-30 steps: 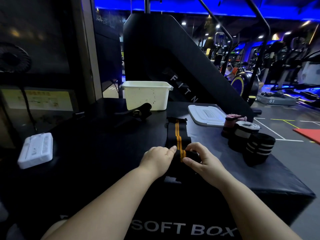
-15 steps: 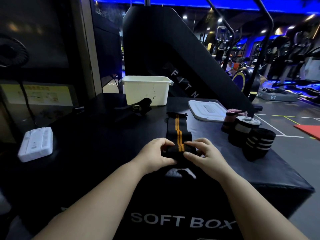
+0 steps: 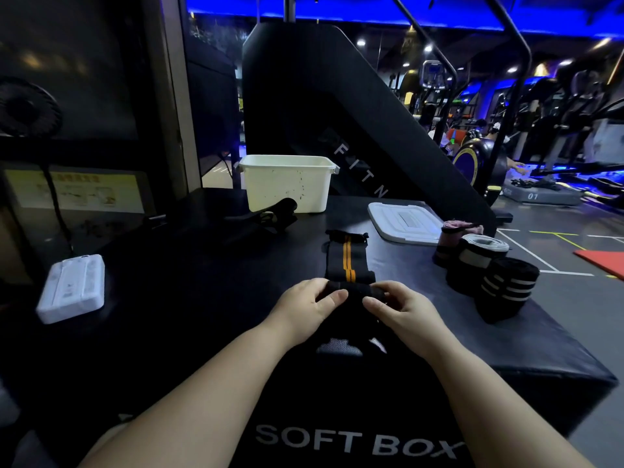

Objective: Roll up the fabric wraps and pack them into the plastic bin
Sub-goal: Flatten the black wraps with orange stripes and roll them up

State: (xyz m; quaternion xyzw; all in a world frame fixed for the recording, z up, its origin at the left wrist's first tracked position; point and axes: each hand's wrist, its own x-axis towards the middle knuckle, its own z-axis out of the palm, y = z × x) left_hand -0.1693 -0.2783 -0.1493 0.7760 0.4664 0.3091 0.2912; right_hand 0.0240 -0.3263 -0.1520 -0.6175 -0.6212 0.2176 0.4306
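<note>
1. Gym floor, packing in progress: both hands worked one wrap (image 3: 347, 261) on the box (image 3: 526, 346). The left hand (image 3: 304, 309) and right hand (image 3: 401, 312) each curled fingers and thumb round the roll (image 3: 354, 288) begun at its near end. The flat, orange-striped length ran away from us toward the bin (image 3: 287, 187).
2. We judged the step to be rolling, barely past its start (most of the strip lay unrolled). To do it well, we thought, both hands should turn together under even tension. That way the edges stack flush and the roll does not cone to one side; the stripes offer a line to steer by.
3. The bin stood open at the far side of the box, well apart from the hands; what it held we could not tell. Its lid (image 3: 401, 221) lay flat to the right. Three finished rolls (image 3: 476, 261) stood together beyond the right hand, none yet packed.
4. Writing we could read: "SOFT BOX" in pale capitals on the box front; "FITN" up the slanted black machine (image 3: 358, 170) behind the bin, the rest hidden; "01" on a grey platform (image 3: 533, 196) out on the floor. The yellow notice (image 3: 74, 192) at left carried print too small to read.
</note>
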